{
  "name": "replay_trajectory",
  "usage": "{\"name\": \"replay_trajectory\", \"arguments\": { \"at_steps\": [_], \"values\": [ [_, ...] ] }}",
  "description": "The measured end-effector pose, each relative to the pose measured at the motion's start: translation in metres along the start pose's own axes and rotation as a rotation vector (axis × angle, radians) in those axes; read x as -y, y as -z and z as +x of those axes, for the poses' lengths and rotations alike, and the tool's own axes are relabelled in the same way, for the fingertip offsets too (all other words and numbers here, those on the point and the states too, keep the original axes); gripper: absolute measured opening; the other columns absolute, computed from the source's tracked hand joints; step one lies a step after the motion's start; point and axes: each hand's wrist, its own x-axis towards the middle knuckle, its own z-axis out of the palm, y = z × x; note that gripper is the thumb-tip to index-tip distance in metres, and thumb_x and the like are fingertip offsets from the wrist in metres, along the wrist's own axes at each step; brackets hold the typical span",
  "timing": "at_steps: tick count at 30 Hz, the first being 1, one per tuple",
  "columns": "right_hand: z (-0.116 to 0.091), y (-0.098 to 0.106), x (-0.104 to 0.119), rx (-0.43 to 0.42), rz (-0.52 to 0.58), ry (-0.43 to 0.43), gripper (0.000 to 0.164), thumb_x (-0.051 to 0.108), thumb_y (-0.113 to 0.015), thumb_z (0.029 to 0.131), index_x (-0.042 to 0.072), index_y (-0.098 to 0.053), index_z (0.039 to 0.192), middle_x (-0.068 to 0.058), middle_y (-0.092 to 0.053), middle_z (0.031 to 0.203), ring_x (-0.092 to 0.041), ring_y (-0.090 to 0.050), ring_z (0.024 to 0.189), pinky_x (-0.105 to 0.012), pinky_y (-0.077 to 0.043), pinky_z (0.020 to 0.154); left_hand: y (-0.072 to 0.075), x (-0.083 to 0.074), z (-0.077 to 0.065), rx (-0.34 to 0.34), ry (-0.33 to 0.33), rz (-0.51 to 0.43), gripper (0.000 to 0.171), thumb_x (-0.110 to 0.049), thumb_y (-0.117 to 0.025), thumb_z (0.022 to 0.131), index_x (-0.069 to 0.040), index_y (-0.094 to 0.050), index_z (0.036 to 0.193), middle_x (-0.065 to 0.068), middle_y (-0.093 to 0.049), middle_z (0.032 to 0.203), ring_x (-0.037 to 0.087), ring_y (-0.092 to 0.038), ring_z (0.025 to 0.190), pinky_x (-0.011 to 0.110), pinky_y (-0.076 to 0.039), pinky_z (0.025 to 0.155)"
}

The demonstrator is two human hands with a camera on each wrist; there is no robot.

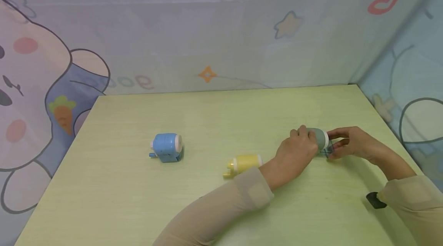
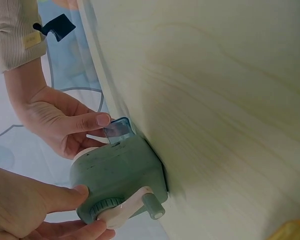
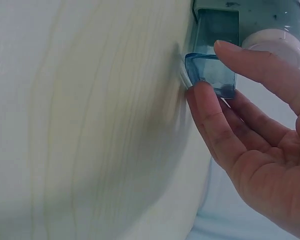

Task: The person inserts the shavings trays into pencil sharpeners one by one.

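A grey-green crank pencil sharpener (image 1: 320, 137) stands at the right of the table. My left hand (image 1: 298, 149) grips its body at the crank end, with thumb and fingers around it. In the left wrist view, the white crank arm (image 2: 124, 209) with its green knob shows beside those fingers. A clear blue shavings drawer (image 3: 217, 75) sticks partly out of the sharpener's other end. My right hand (image 1: 360, 144) pinches this drawer between thumb and fingers. In the right wrist view, a round white cap (image 3: 276, 44) sits above the drawer.
A yellow pencil sharpener (image 1: 246, 162) lies near my left forearm, partly hidden by the sleeve. Farther left stands a blue pencil sharpener (image 1: 167, 147). A black tab (image 1: 376, 200) hangs at my right sleeve. Printed cloth hangs behind the table (image 1: 207, 123).
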Motion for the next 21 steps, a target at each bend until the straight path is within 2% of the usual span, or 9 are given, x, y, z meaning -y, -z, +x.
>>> {"name": "replay_trajectory", "arguments": {
  "at_steps": [6,12,21],
  "values": [
    [0.006,-0.004,0.003,0.015,0.009,-0.009,0.075,0.01,-0.079,0.068,-0.01,-0.039,0.127,-0.02,-0.053,0.11,-0.025,-0.057,0.085,-0.031,-0.051,0.069,0.001,0.0,0.0,0.018,0.001,-0.014,0.027,-0.028,-0.057,0.089,-0.012,-0.06,0.11,0.002,-0.057,0.093,0.008,-0.052,0.069,0.009,-0.043,0.049],
    [0.01,-0.009,0.008,0.029,0.028,0.024,0.067,0.007,-0.078,0.068,-0.01,-0.044,0.123,-0.014,-0.06,0.092,-0.024,-0.057,0.077,-0.031,-0.052,0.066,0.002,0.0,0.001,0.019,0.003,-0.016,0.025,-0.026,-0.056,0.089,-0.012,-0.061,0.109,0.002,-0.057,0.095,0.009,-0.053,0.069,0.009,-0.043,0.049],
    [0.012,-0.014,0.012,0.029,0.013,0.035,0.061,0.008,-0.078,0.068,-0.006,-0.048,0.12,-0.014,-0.06,0.092,-0.025,-0.056,0.075,-0.032,-0.052,0.066,0.001,0.0,0.001,0.023,-0.01,-0.012,0.027,-0.028,-0.057,0.088,-0.011,-0.061,0.11,0.004,-0.059,0.098,0.009,-0.054,0.07,0.009,-0.044,0.05]
  ]
}}
